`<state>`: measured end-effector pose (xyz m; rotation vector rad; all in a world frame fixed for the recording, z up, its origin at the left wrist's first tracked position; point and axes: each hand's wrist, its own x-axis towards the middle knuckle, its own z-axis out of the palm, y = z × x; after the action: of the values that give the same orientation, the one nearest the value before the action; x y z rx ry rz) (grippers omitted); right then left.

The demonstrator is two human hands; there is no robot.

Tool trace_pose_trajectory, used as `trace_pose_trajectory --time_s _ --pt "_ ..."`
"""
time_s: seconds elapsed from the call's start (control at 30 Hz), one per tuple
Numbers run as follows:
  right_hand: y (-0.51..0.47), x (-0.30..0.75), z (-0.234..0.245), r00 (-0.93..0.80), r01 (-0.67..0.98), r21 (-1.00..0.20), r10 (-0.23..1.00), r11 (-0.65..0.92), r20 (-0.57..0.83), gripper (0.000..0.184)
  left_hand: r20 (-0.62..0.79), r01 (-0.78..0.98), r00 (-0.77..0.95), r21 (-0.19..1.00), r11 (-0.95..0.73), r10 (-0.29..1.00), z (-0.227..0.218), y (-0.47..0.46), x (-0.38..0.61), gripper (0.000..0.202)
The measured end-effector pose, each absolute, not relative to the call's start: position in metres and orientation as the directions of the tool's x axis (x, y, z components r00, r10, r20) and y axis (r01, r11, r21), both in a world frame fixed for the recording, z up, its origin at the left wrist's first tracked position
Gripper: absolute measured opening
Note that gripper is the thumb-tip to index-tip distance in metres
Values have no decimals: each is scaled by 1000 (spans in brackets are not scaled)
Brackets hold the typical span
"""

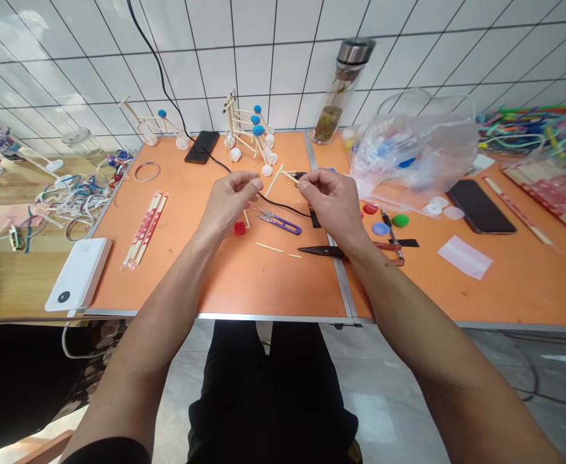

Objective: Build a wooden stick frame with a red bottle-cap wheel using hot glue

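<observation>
My left hand hovers above the orange table with thumb and fingers pinched together; whatever they hold is too small to make out. My right hand pinches a short wooden stick that points left towards my left hand. Below the hands lie purple-handled snips, a small red cube, stick offcuts and dark scissors. A black cable runs under the hands.
A stick-and-ball model stands at the back near a black phone. Wrapped chopsticks and a white power bank lie left. A plastic bag, bottle caps, a second phone and a bottle are right.
</observation>
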<state>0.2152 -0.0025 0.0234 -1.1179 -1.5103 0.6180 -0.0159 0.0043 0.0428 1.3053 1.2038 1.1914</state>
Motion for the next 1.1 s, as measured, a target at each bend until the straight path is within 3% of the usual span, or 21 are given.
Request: trace_pose_trajectory --time_s 0.27,0.67,0.87,1.0,1.1 --pt "-5 212 24 -6 281 -855 891 436 453 16 25 -47 146 999 -18 989 41 0 -9 58" --pt "-12 202 24 -81 278 -849 892 449 446 16 -10 -106 278 994 41 961 35 -2 -1 54" --pt "-4 210 22 -74 1 -942 939 337 336 43 -11 -74 376 996 42 927 48 -5 -15 76" --pt "-3 210 22 -145 -316 -947 983 62 113 61 57 -109 473 994 -6 879 50 -6 -20 82" --pt "-6 205 25 -258 -484 -867 966 -120 10 58 131 -155 479 986 -63 868 44 -5 -14 72"
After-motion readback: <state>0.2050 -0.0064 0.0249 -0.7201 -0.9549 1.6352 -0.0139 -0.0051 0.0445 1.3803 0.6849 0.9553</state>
